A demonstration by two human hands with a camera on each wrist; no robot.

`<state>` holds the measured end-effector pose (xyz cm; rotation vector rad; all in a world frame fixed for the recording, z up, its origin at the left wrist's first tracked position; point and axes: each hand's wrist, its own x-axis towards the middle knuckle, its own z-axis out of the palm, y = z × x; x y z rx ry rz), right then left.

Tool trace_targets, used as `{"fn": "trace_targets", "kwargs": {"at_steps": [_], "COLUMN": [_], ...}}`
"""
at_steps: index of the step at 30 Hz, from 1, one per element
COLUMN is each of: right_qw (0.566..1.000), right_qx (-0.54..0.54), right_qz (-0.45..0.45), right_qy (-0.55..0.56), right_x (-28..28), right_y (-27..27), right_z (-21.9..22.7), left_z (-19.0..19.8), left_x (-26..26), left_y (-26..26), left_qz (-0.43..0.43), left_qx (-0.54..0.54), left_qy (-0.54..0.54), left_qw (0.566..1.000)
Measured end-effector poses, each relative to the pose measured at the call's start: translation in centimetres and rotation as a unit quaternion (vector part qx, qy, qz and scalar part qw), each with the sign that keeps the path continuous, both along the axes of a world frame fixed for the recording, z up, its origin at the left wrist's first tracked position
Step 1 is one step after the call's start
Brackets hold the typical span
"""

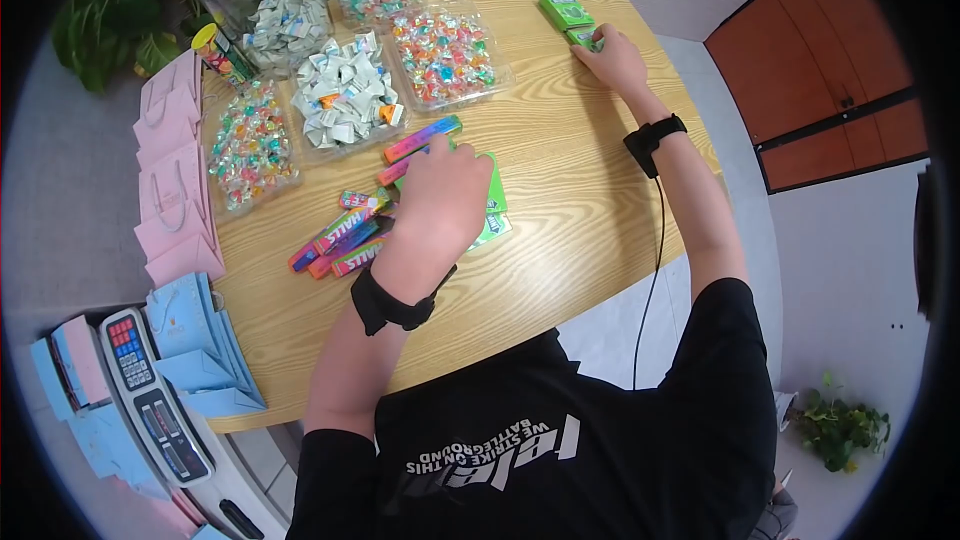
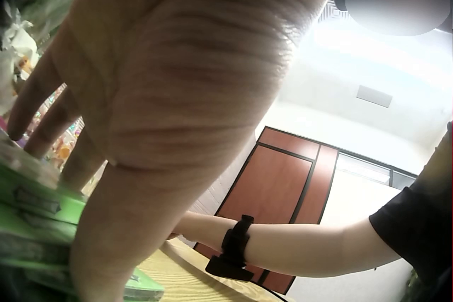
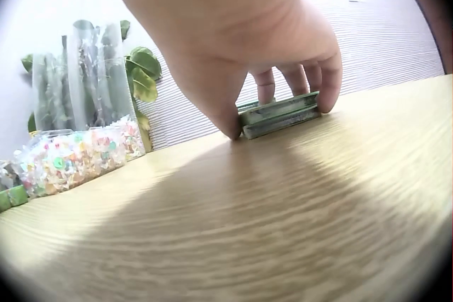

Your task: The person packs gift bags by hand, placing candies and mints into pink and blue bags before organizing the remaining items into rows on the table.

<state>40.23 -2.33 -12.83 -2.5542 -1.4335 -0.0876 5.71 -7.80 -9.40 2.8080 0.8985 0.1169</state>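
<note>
At the far right of the table my right hand (image 1: 615, 60) grips small flat green packs (image 1: 585, 37) resting on the wood. In the right wrist view, the thumb lies at one end of two stacked green packs (image 3: 283, 114) and the fingers curl round the other. More green packs (image 1: 496, 185) lie under my left hand (image 1: 445, 190), partly hidden by it. Seen from the left wrist, its thumb and fingers close round the green packs (image 2: 39, 206). Beside this hand lie a HALLS candy stick (image 1: 340, 230) and several other colourful sticks.
Clear trays of wrapped candies (image 1: 447, 55) and white-wrapped pieces (image 1: 345, 90) stand at the back left. Pink bags (image 1: 170, 190), blue bags (image 1: 200, 340) and a scale (image 1: 155, 390) line the left edge. Another green box (image 1: 566, 10) lies just beyond the right hand.
</note>
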Motion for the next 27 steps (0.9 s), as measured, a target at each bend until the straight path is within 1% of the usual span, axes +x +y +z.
{"fn": "trace_targets", "kwargs": {"at_steps": [5, 9, 11, 15, 16, 17, 18, 19, 20, 21, 22, 23, 25, 26, 27], "right_qw": [0.999, 0.999, 0.998, 0.998, 0.999, 0.996, 0.996, 0.991, 0.972, 0.972, 0.946, 0.887, 0.833, 0.834, 0.829], "right_qx": [0.021, 0.034, 0.018, -0.002, 0.024, 0.049, 0.044, 0.099, 0.153, 0.150, 0.095, 0.038, 0.012, 0.015, 0.007], "right_qz": [0.018, 0.015, -0.016, -0.037, -0.030, -0.023, -0.023, 0.077, 0.176, 0.176, 0.299, 0.412, 0.513, 0.511, 0.527], "right_qy": [0.016, 0.024, 0.055, 0.059, -0.010, -0.078, -0.075, -0.057, -0.038, -0.036, 0.085, 0.204, 0.205, 0.208, 0.187], "right_x": [0.3, 0.1, -0.2, -1.2, -1.6, -2.0, -2.3, -2.7, -3.5, -4.5, -6.6, -8.5, -11.6, -13.0, -14.3], "right_y": [0.5, 1.2, 1.5, 1.6, 1.3, 0.9, 0.3, -0.3, -1.2, -2.4, -4.2, -5.8, -8.3, -9.0, -9.6], "right_z": [-0.4, -0.5, -0.3, -0.3, -0.4, -0.4, -0.4, -0.1, 0.7, 1.3, 2.3, 2.8, 2.7, 2.3, 1.8], "left_z": [0.0, 0.0, 0.0, 0.0, 0.3, 0.9, 1.2, 1.1, 1.0, 0.9, 1.2, 1.7, 1.7, 1.5, 1.2], "left_x": [0.0, 0.0, 0.0, -0.2, -0.4, -0.5, -0.6, -0.8, -1.0, -1.2, -1.2, -1.2, -1.3, -1.3, -1.4], "left_y": [0.0, 0.0, 0.0, 0.1, 0.3, 0.5, 0.7, 0.9, 1.1, 1.2, 1.2, 1.2, 1.1, 1.0, 0.9], "left_qz": [0.002, 0.001, 0.001, 0.006, 0.006, 0.013, 0.019, 0.019, 0.027, 0.035, 0.035, 0.049, 0.060, 0.055, 0.050], "left_qx": [-0.002, -0.003, -0.002, 0.004, 0.000, -0.041, -0.081, -0.084, -0.066, -0.049, -0.053, -0.063, -0.072, -0.049, -0.027], "left_qy": [-0.007, -0.013, -0.010, -0.022, -0.019, 0.008, 0.035, 0.037, 0.034, 0.032, 0.034, 0.046, 0.064, 0.041, 0.018], "left_qw": [1.000, 1.000, 1.000, 1.000, 1.000, 0.999, 0.996, 0.996, 0.997, 0.998, 0.997, 0.996, 0.994, 0.996, 0.998]}}
